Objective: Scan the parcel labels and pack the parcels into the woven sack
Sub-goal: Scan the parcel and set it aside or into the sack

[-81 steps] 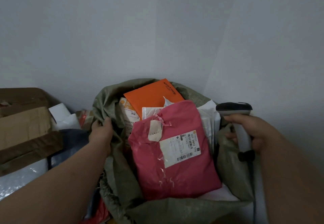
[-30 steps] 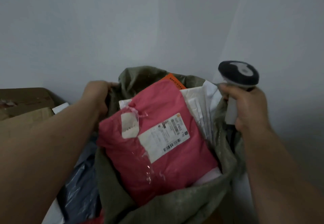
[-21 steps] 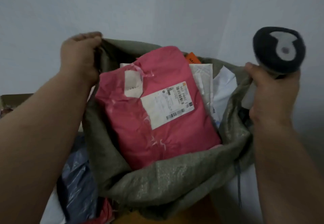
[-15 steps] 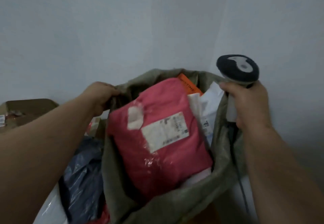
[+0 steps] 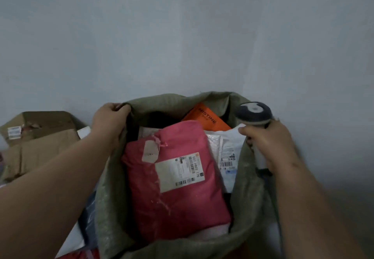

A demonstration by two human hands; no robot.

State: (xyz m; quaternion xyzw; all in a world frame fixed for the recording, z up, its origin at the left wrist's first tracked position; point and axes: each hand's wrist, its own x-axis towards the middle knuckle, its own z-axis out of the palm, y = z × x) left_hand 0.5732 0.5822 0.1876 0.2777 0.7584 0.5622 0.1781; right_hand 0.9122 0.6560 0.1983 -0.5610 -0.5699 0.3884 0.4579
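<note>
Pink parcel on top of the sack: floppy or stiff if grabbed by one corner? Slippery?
The pink parcel is probably floppy: its film is wrinkled and its outline bulges softly, like a polybag. Likely slick too, given the glossy creases. It seems light, since it sits high in the woven sack without sinking.
</note>
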